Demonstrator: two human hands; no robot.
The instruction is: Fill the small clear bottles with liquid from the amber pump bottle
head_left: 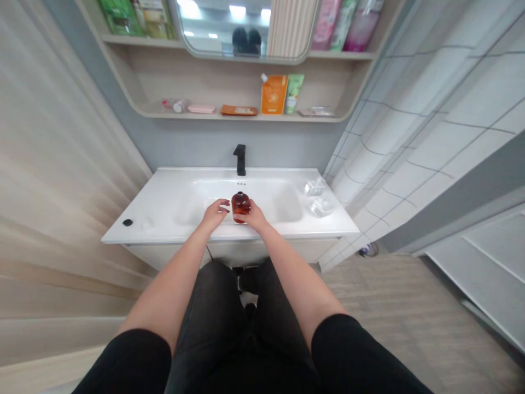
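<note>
One white table [164, 219] fills the middle of the room, with one basin [283, 200] sunk in it. The basin looks dry and no water runs from the single black tap [240, 158] at its back edge. Above hangs one mirror [241, 27], and under it runs one long shelf [205, 116] with six things that I can count: a small bottle lying down, a pink box, a flat orange piece, an orange pouch, a green tube and something clear at the right end. Packs stand higher up on both sides of the mirror, too cut off to count.

The person stands facing the basin with both arms reaching forward. The right hand [255, 217] has its fingers curled round the right side of the one amber bottle [240, 203] and holds it. The left hand [215, 210] is just beside the bottle with its fingers loosely bent and nothing in them; I cannot tell if the tips touch the glass.

The bottle stands upright on the table's front rim, in front of the basin and between the two hands. Its top looks dark, and I cannot tell whether a cap is on. Nothing appears poured or spilled.

Two clear things [314, 187] lie right of the basin. One small black piece [127, 222] lies far left, well apart from the hands.
</note>
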